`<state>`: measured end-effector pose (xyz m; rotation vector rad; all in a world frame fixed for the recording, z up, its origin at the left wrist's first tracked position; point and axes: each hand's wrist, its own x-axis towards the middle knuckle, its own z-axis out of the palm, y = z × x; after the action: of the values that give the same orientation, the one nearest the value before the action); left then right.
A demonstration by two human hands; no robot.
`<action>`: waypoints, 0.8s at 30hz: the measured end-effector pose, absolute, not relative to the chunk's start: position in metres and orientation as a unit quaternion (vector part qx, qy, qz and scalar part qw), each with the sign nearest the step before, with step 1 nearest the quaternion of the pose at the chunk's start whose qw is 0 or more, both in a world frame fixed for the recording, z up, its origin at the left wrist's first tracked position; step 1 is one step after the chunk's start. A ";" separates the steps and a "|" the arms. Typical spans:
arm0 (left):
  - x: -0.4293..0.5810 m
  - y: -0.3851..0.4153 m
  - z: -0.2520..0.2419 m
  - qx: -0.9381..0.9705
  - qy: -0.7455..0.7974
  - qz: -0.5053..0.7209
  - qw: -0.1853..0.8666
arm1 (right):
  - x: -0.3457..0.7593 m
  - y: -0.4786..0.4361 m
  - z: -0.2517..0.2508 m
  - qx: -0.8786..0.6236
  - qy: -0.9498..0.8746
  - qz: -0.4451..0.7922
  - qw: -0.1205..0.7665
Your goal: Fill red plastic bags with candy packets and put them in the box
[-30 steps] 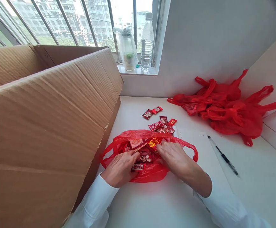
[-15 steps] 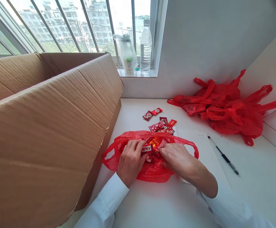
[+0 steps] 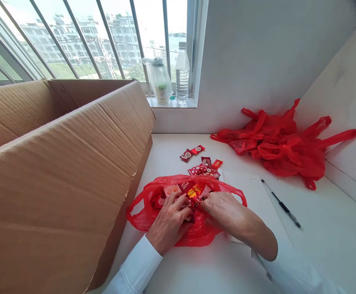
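Note:
A thin red plastic bag [image 3: 144, 214] lies flat on the white table [image 3: 208, 269], with several small red wrapped candies [image 3: 193, 190] piled on it. My left hand [image 3: 169, 222] rests on the bag with its fingers curled over the candies. My right hand [image 3: 225, 210] meets it from the right, fingertips pinched at the same candies. What exactly each hand grips is hidden by the fingers. More loose red candies [image 3: 204, 165] lie on the table just beyond the bag.
A large open cardboard box [image 3: 58, 163] fills the left side. A heap of red plastic bags [image 3: 283, 145] lies at the back right. A sheet of paper [image 3: 257, 196] and a pen [image 3: 280, 203] sit right of my hands. A water bottle [image 3: 182, 73] and bagged jar [image 3: 159, 81] stand on the sill.
Both hands moved together over the candy pile on the bag; the left hand slid forward and right onto the candies. The view has tilted down slightly.

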<state>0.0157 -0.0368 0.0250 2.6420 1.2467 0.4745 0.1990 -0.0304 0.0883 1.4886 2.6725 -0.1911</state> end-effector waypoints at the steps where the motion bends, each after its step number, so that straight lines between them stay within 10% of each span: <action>1: 0.014 -0.036 0.024 0.889 0.415 0.161 0.103 | 0.199 -0.031 0.088 0.484 0.871 -0.066 0.059; 7: 0.009 -0.030 0.023 0.901 0.387 0.170 0.100 | 0.207 -0.036 0.101 0.432 0.898 -0.081 -0.008; 15: 0.002 -0.057 0.057 0.733 0.593 0.277 -0.185 | 0.245 -0.037 0.117 0.570 0.816 0.008 -0.095; 24: -0.018 -0.079 0.050 0.687 0.694 0.213 -0.024 | 0.289 -0.008 0.121 0.499 0.838 -0.146 -0.162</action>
<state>-0.0179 -0.0787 0.0497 2.1921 2.2148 0.6789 0.2894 -0.0081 0.1212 1.7543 2.9469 -0.5141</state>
